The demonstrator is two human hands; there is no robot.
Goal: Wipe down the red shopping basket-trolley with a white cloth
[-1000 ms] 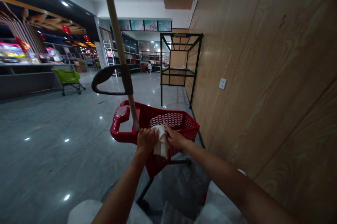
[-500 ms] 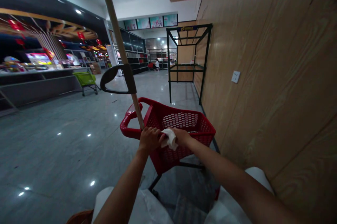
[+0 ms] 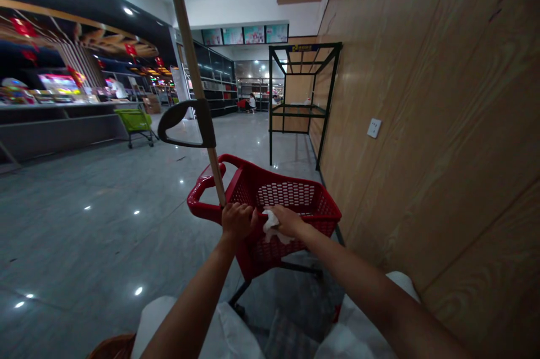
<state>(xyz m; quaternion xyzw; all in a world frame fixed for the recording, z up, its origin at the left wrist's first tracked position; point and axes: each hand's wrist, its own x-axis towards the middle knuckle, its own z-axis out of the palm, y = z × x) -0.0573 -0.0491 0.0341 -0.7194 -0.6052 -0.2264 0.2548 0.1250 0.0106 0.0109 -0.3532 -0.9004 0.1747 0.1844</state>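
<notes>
Left hand (image 3: pixel 237 223) was clenched on the near rim of a red shopping cart (image 3: pixel 291 193), fingers wrapped over it. Right hand (image 3: pixel 287 221) pressed a white wipe (image 3: pixel 272 227) onto the same rim, fingers closed down on it, just beside the left hand. A wooden pole (image 3: pixel 189 66) with a black handle (image 3: pixel 205 122) rose from the cart. Right of the cart: wood wall (image 3: pixel 422 122), white wall socket (image 3: pixel 373 128), black metal shelf frame (image 3: pixel 272 122). Farther left of the cart: green cart (image 3: pixel 134 121). Sign on the frame was too small to read.
</notes>
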